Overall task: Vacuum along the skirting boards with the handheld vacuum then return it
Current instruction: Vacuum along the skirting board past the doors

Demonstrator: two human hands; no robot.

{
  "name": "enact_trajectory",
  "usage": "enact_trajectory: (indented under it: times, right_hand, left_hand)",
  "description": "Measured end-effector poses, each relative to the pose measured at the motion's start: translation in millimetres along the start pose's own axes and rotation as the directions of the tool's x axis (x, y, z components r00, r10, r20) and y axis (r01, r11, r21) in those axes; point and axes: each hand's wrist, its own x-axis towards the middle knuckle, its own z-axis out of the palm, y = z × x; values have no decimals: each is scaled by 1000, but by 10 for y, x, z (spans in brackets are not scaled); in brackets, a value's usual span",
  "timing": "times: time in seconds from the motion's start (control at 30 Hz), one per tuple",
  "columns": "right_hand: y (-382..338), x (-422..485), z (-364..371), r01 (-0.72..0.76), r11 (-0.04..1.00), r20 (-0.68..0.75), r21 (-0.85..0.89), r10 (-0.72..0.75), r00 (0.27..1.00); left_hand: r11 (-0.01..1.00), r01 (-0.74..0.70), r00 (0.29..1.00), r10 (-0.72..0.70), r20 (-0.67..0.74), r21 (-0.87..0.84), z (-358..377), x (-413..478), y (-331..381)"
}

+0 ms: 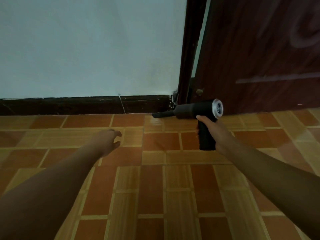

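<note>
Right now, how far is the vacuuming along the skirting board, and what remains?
Done: nothing can be confirmed; no cleaned stretch shows. In hand: the right hand grips the handheld vacuum, its nozzle low at the dark skirting board near the door frame. The left hand is free and open. Left: the board running leftward, then returning the vacuum.

Both forearms bare, no sleeves; left hand [108, 141] ringless.

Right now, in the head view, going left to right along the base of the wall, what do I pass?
Dark skirting board → vacuum nozzle tip at the skirting's right end → handheld vacuum body, gripped by the right hand → dark red door. The left hand hovers over the floor, empty.
</note>
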Motion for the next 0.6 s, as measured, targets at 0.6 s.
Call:
enact_trajectory:
  times: [0.6]
  right_hand:
    - [382, 714, 446, 553, 103, 512, -827, -271, 815]
  left_hand:
    - [992, -9, 992, -7, 126, 126, 158, 460, -290]
